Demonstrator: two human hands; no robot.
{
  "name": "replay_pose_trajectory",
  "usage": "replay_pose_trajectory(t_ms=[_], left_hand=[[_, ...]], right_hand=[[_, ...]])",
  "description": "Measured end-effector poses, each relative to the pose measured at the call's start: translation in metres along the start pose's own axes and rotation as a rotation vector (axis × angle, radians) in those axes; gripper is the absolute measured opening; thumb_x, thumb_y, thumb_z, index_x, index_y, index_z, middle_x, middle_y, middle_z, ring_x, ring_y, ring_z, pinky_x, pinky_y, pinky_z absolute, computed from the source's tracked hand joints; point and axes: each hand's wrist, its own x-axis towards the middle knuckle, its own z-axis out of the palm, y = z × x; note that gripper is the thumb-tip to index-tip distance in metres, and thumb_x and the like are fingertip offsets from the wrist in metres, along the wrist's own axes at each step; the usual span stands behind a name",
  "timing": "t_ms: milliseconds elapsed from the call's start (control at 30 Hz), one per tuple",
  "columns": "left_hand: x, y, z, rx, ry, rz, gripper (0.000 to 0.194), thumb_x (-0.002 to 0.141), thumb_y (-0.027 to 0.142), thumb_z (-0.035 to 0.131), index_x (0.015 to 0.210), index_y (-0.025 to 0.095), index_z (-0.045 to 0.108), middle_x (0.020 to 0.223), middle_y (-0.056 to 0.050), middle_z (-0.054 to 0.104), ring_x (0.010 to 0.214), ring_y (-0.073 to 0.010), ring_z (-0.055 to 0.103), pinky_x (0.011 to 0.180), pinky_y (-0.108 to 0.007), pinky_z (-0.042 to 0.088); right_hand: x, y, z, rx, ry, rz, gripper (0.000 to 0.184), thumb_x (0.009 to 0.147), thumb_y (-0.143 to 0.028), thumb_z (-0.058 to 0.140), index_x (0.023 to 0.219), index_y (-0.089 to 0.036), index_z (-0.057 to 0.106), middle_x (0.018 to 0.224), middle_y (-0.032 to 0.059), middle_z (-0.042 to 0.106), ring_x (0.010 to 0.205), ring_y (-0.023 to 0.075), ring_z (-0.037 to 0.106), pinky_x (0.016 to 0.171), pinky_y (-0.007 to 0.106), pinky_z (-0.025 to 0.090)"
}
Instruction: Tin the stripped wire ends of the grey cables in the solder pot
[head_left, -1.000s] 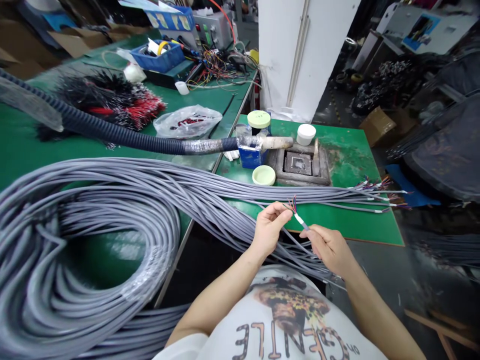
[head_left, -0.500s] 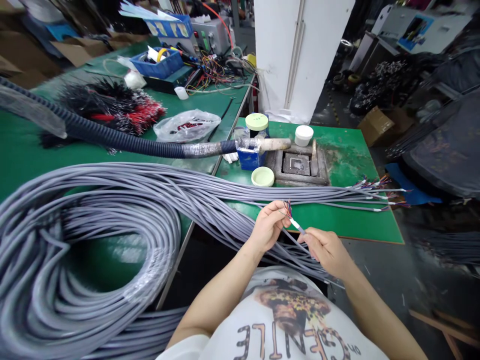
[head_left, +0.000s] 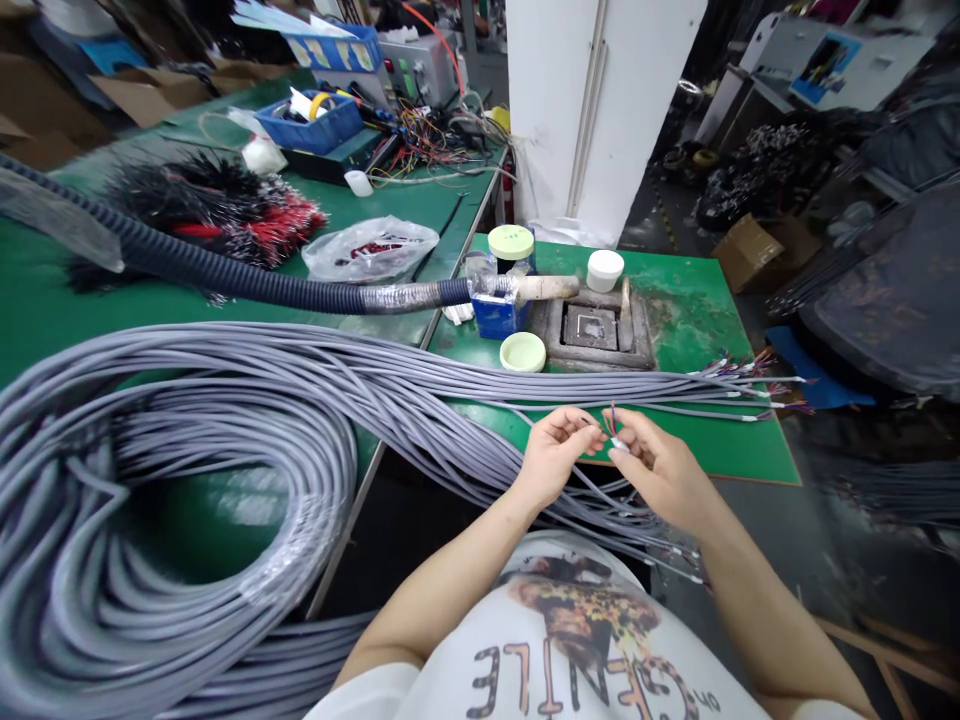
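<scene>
My left hand (head_left: pixel 556 455) and my right hand (head_left: pixel 660 470) meet over the front edge of a green work mat (head_left: pixel 697 440). Between their fingertips is the stripped end of a grey multicore cable (head_left: pixel 618 443), with a white band near its tip. Thin coloured core wires (head_left: pixel 612 420) stick up from it. Both hands pinch this end, and the fingers partly hide it. The cable belongs to a large coiled bundle of grey cables (head_left: pixel 187 480), whose strands run across the mat. Their other stripped ends (head_left: pixel 742 393) fan out at the right.
Behind the hands stand a metal solder pot (head_left: pixel 592 328), a blue container (head_left: pixel 495 318) and jars with pale lids (head_left: pixel 523 352). A black corrugated hose (head_left: pixel 247 285) crosses towards the pot. A neighbouring green bench holds a plastic bag (head_left: pixel 369 250) and red-and-black wires (head_left: pixel 225 215).
My hands have come closer together. My right hand has moved up to the cable tip, and the white-banded end now points more upright. The view has shifted slightly.
</scene>
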Motion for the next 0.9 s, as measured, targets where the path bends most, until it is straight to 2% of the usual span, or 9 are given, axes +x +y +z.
replay_pose_trajectory(t_ms=[100, 200, 300, 467, 600, 700, 833, 900], left_hand=[[-0.002, -0.003, 0.009, -0.080, 0.045, 0.007, 0.022, 0.069, 0.032, 0.077, 0.076, 0.015, 0.064, 0.064, 0.002, 0.064, 0.058, -0.0082, 0.056, 0.062, -0.022, 0.045], [-0.003, -0.003, 0.012, -0.153, 0.096, 0.020, 0.020, 0.068, 0.030, 0.078, 0.074, 0.016, 0.065, 0.063, 0.002, 0.064, 0.059, -0.0076, 0.055, 0.063, -0.021, 0.044], [-0.002, -0.002, 0.010, -0.178, 0.146, 0.054, 0.020, 0.069, 0.030, 0.078, 0.075, 0.015, 0.066, 0.066, 0.001, 0.065, 0.060, -0.0079, 0.056, 0.065, -0.022, 0.045], [0.001, 0.004, 0.005, -0.231, 0.189, 0.078, 0.021, 0.068, 0.031, 0.079, 0.074, 0.015, 0.066, 0.067, 0.001, 0.065, 0.060, -0.0077, 0.055, 0.066, -0.022, 0.045], [0.009, 0.010, -0.005, -0.278, 0.205, 0.065, 0.021, 0.071, 0.032, 0.076, 0.076, 0.015, 0.066, 0.070, 0.000, 0.067, 0.060, -0.0080, 0.056, 0.065, -0.022, 0.044], [0.011, 0.012, -0.024, -0.067, 0.221, 0.129, 0.022, 0.073, 0.033, 0.074, 0.086, 0.016, 0.068, 0.078, -0.003, 0.070, 0.071, -0.0130, 0.061, 0.072, -0.026, 0.046], [0.008, 0.008, -0.051, 0.487, 0.259, 0.428, 0.011, 0.080, 0.029, 0.066, 0.083, 0.020, 0.071, 0.080, -0.005, 0.069, 0.078, -0.0176, 0.059, 0.078, -0.031, 0.044], [0.006, 0.003, -0.060, 0.696, 0.200, 0.537, 0.012, 0.084, 0.026, 0.060, 0.086, 0.022, 0.071, 0.081, -0.005, 0.070, 0.079, -0.0188, 0.058, 0.079, -0.033, 0.042]], right_hand=[[0.010, -0.003, 0.005, -0.010, 0.117, -0.029, 0.033, 0.086, -0.037, 0.057, 0.113, -0.019, 0.061, 0.067, -0.0025, 0.057, 0.057, 0.0101, 0.049, 0.053, 0.022, 0.039], [0.017, -0.004, 0.011, 0.003, 0.210, -0.123, 0.022, 0.089, -0.036, 0.054, 0.092, -0.018, 0.067, 0.072, 0.0004, 0.061, 0.063, 0.0118, 0.053, 0.060, 0.023, 0.042], [0.025, -0.005, 0.013, -0.040, 0.255, -0.223, 0.023, 0.089, -0.033, 0.054, 0.077, -0.019, 0.067, 0.073, 0.0017, 0.061, 0.066, 0.0129, 0.053, 0.063, 0.025, 0.042], [0.047, -0.014, 0.016, -0.032, 0.206, -0.305, 0.022, 0.087, -0.032, 0.057, 0.073, -0.019, 0.067, 0.072, 0.0028, 0.062, 0.068, 0.0151, 0.055, 0.066, 0.028, 0.043], [0.080, -0.024, 0.018, -0.027, 0.114, -0.327, 0.024, 0.084, -0.032, 0.058, 0.066, -0.018, 0.066, 0.065, 0.0010, 0.058, 0.060, 0.0126, 0.051, 0.058, 0.026, 0.040], [0.116, -0.030, 0.017, -0.098, 0.029, -0.264, 0.028, 0.081, -0.036, 0.059, 0.062, -0.016, 0.063, 0.058, -0.0001, 0.055, 0.055, 0.0112, 0.048, 0.053, 0.024, 0.036], [0.169, -0.030, 0.018, -0.202, -0.112, -0.171, 0.034, 0.076, -0.041, 0.058, 0.054, -0.015, 0.057, 0.047, -0.0024, 0.046, 0.047, 0.0093, 0.041, 0.049, 0.023, 0.030], [0.191, -0.028, 0.022, -0.288, -0.142, -0.163, 0.034, 0.075, -0.040, 0.058, 0.053, -0.014, 0.057, 0.045, -0.0029, 0.043, 0.047, 0.0086, 0.039, 0.049, 0.024, 0.027]])
